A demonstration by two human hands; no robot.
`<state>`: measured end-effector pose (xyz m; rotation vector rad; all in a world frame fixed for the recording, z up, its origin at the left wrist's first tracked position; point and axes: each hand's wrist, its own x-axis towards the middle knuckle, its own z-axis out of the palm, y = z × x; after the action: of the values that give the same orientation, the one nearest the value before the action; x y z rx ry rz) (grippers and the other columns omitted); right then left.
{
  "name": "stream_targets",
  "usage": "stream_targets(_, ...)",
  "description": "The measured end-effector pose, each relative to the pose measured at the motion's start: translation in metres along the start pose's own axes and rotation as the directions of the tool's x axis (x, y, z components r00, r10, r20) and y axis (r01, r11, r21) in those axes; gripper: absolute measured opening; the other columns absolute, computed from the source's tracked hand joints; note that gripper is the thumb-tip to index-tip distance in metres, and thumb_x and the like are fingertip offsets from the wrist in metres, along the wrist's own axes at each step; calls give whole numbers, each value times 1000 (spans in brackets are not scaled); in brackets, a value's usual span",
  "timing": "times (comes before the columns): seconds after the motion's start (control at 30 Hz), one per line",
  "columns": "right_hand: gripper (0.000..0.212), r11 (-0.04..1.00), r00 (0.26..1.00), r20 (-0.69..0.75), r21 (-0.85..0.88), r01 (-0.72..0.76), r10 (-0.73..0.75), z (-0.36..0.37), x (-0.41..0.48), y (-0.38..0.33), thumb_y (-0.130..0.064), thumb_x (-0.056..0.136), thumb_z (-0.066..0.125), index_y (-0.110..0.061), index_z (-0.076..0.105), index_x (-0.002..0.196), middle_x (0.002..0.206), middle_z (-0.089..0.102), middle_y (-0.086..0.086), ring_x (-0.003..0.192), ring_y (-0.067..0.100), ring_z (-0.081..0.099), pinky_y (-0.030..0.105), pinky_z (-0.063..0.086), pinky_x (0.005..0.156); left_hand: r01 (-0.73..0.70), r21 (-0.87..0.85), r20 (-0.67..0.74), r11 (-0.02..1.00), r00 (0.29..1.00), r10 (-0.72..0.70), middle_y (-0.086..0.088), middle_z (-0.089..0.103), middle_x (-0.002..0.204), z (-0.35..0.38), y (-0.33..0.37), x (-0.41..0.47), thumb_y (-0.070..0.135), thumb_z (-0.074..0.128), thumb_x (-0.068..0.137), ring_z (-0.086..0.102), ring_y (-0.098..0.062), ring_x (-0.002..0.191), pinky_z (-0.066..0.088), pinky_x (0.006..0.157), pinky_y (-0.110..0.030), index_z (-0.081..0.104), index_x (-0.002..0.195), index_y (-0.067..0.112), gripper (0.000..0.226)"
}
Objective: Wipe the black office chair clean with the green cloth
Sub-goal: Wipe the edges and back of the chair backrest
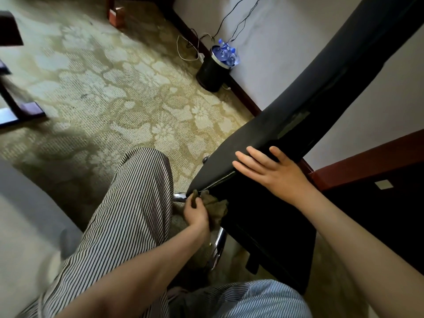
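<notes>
The black office chair (263, 216) fills the right side of the head view, its seat tilted and its backrest rising to the upper right. My right hand (270, 168) lies flat with straight fingers on the seat's upper surface. Below the seat's front edge my left hand (196, 213) grips the olive-green cloth (215, 206) and holds it against the underside of the seat, beside the chrome frame (219, 243). Part of the cloth is hidden behind my fingers.
My legs in striped trousers (128, 214) crouch at the lower left. Patterned carpet (114, 92) spreads across the floor. A black bin (212, 70) with blue bottles stands by the white wall, cables beside it. Dark wooden furniture (367, 180) sits to the right.
</notes>
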<state>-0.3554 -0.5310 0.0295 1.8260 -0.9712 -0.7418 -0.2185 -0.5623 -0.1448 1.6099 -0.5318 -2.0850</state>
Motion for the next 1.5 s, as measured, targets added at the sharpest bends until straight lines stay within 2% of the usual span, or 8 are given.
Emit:
stream_targets(0.2,51,1000,1000,10,10,-12,12,-2,2,2,-22,88,49,-16,38,137,143,33,2,132,19,29,45,-9,116,36,-46,51,998,998,-34,-8,54,132,5,7,-2,13,49,95,50,-24,120,37,107,-36,53,129,7,35)
stream_targets(0.4,46,999,999,22,32,-25,25,-3,5,1,-18,89,42,-15,41,136,141,38,3,131,20,31,44,-9,116,-127,55,177,990,977,115,-7,55,127,6,8,-16,17,51,94,52,-19,117,38,106,-34,53,129,8,36)
stream_targets(0.67,44,995,995,76,79,-68,62,-8,7,-2,-25,90,44,-15,44,133,136,54,1,131,20,32,42,-7,117,4,10,80,1000,997,-4,-9,54,132,-4,14,-11,10,49,95,50,-24,121,35,103,-28,54,128,4,34)
stream_targets(0.9,46,998,997,79,56,-4,-1,-6,5,8,-19,90,42,-15,42,135,136,53,0,130,20,33,42,-5,116,-108,-1,157,994,982,106,-3,60,120,9,16,-24,17,58,90,55,-18,111,41,104,-38,59,123,9,34)
stream_targets(1.03,43,997,997,79,80,0,-7,-7,5,9,-14,91,36,-14,43,134,135,54,2,129,20,34,40,-2,116,-181,-29,211,983,960,183,7,58,103,13,18,-35,14,57,91,54,-12,107,40,104,-35,58,124,8,33)
stream_targets(1.27,40,994,996,84,105,-23,15,-9,7,7,-16,94,32,-14,42,132,132,58,1,128,20,34,40,-4,116,-126,102,87,987,989,118,-10,56,125,6,14,-34,15,53,93,51,-24,117,37,101,-30,58,124,5,33)
stream_targets(1.33,40,993,996,82,118,-27,17,-8,6,7,-12,96,25,-13,42,132,132,57,2,128,20,34,40,-4,116,-149,96,112,984,984,138,-10,56,125,10,14,-37,15,53,93,51,-23,117,35,97,-26,57,124,4,34)
stream_targets(1.5,44,990,996,88,138,-17,5,-10,7,8,-14,88,38,-13,45,132,132,57,4,129,21,34,39,-4,116,-205,43,137,978,971,198,-3,54,111,17,20,-48,15,53,93,50,-13,105,34,91,-21,54,126,3,36)
